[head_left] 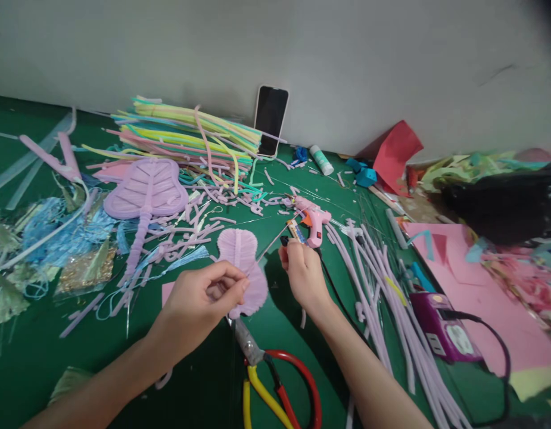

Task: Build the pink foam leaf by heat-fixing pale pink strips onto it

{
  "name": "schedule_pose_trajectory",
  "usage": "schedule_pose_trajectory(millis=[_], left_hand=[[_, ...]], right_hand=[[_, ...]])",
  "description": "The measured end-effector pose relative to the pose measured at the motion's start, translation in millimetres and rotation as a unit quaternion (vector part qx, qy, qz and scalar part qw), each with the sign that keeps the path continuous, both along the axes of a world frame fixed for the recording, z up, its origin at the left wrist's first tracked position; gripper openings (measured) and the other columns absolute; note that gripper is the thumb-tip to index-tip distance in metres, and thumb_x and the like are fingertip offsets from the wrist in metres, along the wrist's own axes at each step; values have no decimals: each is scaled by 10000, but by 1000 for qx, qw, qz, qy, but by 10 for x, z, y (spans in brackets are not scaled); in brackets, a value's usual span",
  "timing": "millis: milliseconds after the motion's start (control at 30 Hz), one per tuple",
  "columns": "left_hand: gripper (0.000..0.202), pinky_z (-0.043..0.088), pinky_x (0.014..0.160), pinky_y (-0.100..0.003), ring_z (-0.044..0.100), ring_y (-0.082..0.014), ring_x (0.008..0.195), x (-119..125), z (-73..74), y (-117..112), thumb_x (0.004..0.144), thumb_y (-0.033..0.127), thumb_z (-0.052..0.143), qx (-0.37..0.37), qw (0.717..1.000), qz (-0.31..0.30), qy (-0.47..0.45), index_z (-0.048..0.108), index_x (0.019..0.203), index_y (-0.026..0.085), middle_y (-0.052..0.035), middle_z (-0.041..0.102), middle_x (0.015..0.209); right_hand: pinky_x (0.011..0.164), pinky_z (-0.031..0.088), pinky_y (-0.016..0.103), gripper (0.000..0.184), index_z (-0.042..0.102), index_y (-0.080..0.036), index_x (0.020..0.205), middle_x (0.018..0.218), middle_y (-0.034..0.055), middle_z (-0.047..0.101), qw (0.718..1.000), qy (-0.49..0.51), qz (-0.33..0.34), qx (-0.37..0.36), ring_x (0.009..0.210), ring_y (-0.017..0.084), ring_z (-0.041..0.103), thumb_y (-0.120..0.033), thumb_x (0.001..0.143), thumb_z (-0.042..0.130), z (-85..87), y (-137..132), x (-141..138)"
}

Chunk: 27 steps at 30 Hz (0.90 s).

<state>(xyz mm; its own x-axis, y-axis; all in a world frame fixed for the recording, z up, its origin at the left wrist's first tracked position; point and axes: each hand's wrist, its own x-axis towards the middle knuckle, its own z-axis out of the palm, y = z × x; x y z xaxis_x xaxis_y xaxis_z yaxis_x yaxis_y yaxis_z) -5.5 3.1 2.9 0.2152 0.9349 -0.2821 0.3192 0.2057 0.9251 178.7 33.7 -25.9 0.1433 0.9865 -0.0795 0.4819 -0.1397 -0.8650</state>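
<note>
My left hand (204, 295) is closed in a pinch at the edge of a flat lilac pipe-cleaner piece (239, 250), ribbed and narrow at the waist. To its right, my right hand (304, 274) is closed, with a small black tip (285, 240) showing at its fingers; what it grips is mostly hidden. A thin strand runs between the lilac piece and the right hand. Just beyond the right hand lies a pink glue gun (315, 220). Red-and-yellow-handled scissors (252, 351) lie below the lilac piece.
A finished-looking lilac fan shape (145, 190) lies at left, near blue tassels (56, 229). Behind are bundled coloured pipe cleaners (190, 134) and a phone (271, 119) against the wall. Lilac pipe cleaners (391, 310) and a purple power adapter (445, 328) lie right.
</note>
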Motion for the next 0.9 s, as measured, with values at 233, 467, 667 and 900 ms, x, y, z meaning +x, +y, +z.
schedule_pose_trajectory(millis=[233,467,667,900], left_hand=[[226,445,484,-182,530,-86,498,-40,41,38,806,393,627,-80,992,22,-91,617,757,173,21,619,587],[217,405,439,-161,506,-64,471,-117,79,130,820,376,640,-119,966,60,-222,612,778,165,41,571,588],[214,386,432,-155,506,-58,466,-166,119,145,815,361,655,-137,952,56,-269,597,792,157,40,563,603],[262,388,458,-158,506,-55,487,-199,124,145,782,388,688,-130,956,-8,-262,599,798,142,25,585,633]], right_hand=[[506,340,259,561,576,-205,744,571,-4,525,999,-17,-41,12,517,147,484,-563,936,189,53,23,139],[850,435,358,390,630,-174,973,989,118,680,970,-190,13,153,955,241,605,-378,951,298,51,-11,165],[856,450,351,320,643,-175,942,967,95,679,969,-125,9,215,946,212,606,-344,950,372,76,-79,107],[716,500,295,343,654,-186,1033,962,73,726,974,199,94,45,787,164,651,-456,829,598,169,-171,-76]])
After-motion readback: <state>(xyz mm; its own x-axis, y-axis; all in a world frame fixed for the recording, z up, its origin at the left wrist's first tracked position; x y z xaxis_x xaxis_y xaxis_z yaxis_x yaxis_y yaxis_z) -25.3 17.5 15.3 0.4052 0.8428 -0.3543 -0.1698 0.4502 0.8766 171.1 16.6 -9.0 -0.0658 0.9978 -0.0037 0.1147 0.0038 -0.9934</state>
